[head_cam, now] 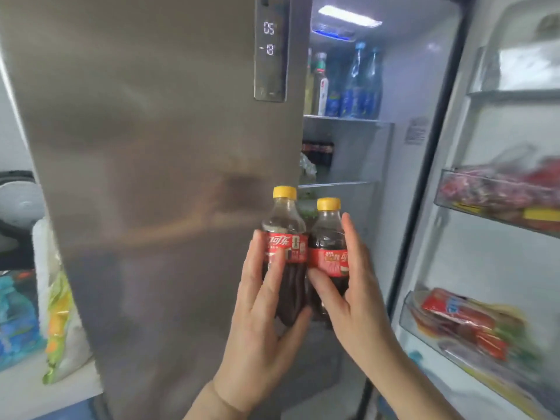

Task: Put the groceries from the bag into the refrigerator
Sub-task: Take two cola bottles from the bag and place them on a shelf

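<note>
Both hands raise two cola bottles before the open refrigerator [348, 153].
Left hand [260, 316] grips the left bottle [285, 237], right hand [348, 286] grips the right bottle [328, 241]; packets fill the door bins [497, 201].

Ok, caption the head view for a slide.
Left hand and right hand each hold a cola bottle before the open fridge.

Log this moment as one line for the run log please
left hand: holds cola bottle | right hand: holds second cola bottle | fridge door: open | bottles: upright, side by side, not yet shelved
</note>
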Action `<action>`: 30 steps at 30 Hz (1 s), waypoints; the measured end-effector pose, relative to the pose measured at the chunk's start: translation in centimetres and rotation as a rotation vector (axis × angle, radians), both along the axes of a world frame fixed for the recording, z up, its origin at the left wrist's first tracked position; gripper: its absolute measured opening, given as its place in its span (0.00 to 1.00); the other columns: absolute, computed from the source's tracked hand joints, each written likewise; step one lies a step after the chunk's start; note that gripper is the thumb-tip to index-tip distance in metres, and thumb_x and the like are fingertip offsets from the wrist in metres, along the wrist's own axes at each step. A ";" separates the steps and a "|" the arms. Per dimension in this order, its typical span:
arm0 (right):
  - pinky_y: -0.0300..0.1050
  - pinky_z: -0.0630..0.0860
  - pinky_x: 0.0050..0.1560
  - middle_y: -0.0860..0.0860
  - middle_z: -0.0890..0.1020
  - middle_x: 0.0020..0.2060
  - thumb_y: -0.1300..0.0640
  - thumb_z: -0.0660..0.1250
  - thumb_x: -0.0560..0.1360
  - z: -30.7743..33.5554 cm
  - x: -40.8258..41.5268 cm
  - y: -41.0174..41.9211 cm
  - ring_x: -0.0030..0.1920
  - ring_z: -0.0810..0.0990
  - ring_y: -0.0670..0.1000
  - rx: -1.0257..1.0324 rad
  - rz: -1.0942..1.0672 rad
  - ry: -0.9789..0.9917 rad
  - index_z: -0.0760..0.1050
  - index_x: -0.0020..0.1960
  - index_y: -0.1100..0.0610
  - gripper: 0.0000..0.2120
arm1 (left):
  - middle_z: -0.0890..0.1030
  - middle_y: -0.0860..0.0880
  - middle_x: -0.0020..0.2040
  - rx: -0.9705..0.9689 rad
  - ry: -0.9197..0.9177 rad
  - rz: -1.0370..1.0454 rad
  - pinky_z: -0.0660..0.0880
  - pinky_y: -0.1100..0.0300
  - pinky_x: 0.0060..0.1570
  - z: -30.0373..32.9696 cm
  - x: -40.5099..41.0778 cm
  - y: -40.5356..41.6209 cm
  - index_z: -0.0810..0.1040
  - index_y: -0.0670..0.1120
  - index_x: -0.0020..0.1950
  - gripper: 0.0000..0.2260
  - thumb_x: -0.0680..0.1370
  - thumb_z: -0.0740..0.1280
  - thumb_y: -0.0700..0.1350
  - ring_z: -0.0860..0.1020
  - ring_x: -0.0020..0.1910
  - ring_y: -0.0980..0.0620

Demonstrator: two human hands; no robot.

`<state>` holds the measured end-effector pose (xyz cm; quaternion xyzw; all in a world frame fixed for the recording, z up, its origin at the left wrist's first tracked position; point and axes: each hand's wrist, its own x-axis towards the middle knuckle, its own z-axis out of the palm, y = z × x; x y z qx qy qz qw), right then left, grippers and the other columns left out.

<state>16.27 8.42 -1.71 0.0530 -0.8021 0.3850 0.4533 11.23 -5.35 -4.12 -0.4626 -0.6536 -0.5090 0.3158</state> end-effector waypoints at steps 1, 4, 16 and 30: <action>0.46 0.66 0.70 0.47 0.65 0.71 0.50 0.65 0.77 0.6 0.2 1.4 0.72 0.64 0.45 -0.011 -0.026 0.005 0.50 0.77 0.41 0.35 | 0.47 0.42 0.78 0.019 -0.021 -0.026 0.58 0.49 0.73 0.6 0.1 1.7 0.54 0.40 0.76 0.37 0.73 0.70 0.39 0.49 0.77 0.44; 0.35 0.64 0.68 0.43 0.64 0.70 0.50 0.65 0.77 2.0 0.7 5.7 0.70 0.63 0.37 -0.050 -0.055 0.050 0.50 0.77 0.43 0.34 | 0.47 0.46 0.79 0.081 -0.160 -0.114 0.57 0.51 0.73 2.2 0.7 6.9 0.49 0.42 0.77 0.44 0.69 0.72 0.37 0.48 0.78 0.49; 0.21 0.58 0.61 0.48 0.62 0.71 0.52 0.65 0.77 8.4 -2.4 23.9 0.67 0.60 0.29 0.007 -0.086 0.118 0.49 0.78 0.48 0.35 | 0.62 0.61 0.74 0.230 -0.346 -0.406 0.63 0.63 0.69 9.2 -1.6 25.1 0.51 0.52 0.78 0.36 0.75 0.67 0.50 0.60 0.73 0.61; 0.18 0.63 0.52 0.46 0.64 0.66 0.55 0.64 0.78 12.2 -18.4 31.9 0.59 0.64 0.25 -0.074 -0.033 0.171 0.50 0.77 0.45 0.34 | 0.82 0.52 0.57 0.331 -0.596 -0.475 0.76 0.55 0.56 15.6 -15.8 33.0 0.70 0.57 0.67 0.25 0.73 0.69 0.40 0.80 0.57 0.53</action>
